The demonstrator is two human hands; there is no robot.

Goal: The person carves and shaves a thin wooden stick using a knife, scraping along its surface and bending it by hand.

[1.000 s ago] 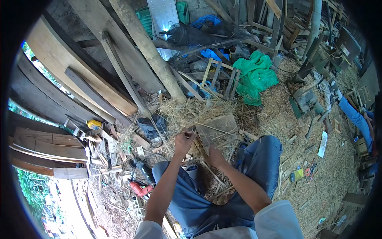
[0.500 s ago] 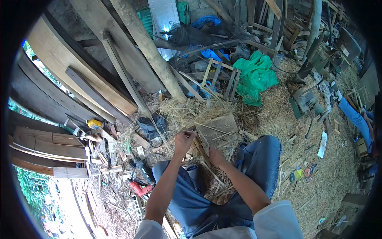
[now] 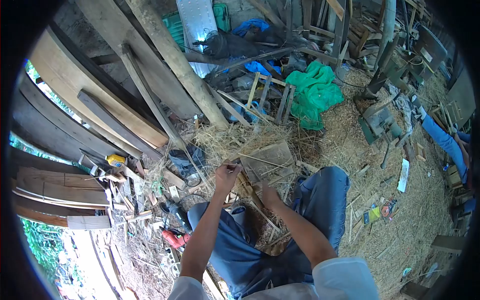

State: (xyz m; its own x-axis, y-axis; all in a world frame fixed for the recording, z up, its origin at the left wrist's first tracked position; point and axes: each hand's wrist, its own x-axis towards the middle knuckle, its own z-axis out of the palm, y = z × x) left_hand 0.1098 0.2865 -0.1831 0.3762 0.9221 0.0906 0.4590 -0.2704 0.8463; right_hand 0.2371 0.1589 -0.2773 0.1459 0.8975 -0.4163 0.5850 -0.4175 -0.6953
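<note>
Between my knees a narrow brown wooden strip (image 3: 248,188) lies at a slant. My left hand (image 3: 226,179) is closed in a pinch at its far end, the fingertips touching it. Near the strip's lower right side is my right hand (image 3: 271,197), closed in a fist and slightly blurred. What that fist holds is hidden. Just beyond the hands, a flat wooden board (image 3: 270,159) rests on the straw, with a thin stick lying across it.
Left of my legs lie a red power tool (image 3: 175,238), a dark grinder-like tool (image 3: 176,214) and wood scraps. Long planks (image 3: 95,95) and a pole (image 3: 177,62) lean at the back left. A green plastic sheet (image 3: 315,95) and a metal machine (image 3: 382,125) stand beyond. Another person's blue sleeve (image 3: 442,142) shows far right.
The view has turned slightly, so the surroundings sit a little further left. My right hand has shifted slightly beside the strip; my left hand stays at its far end.
</note>
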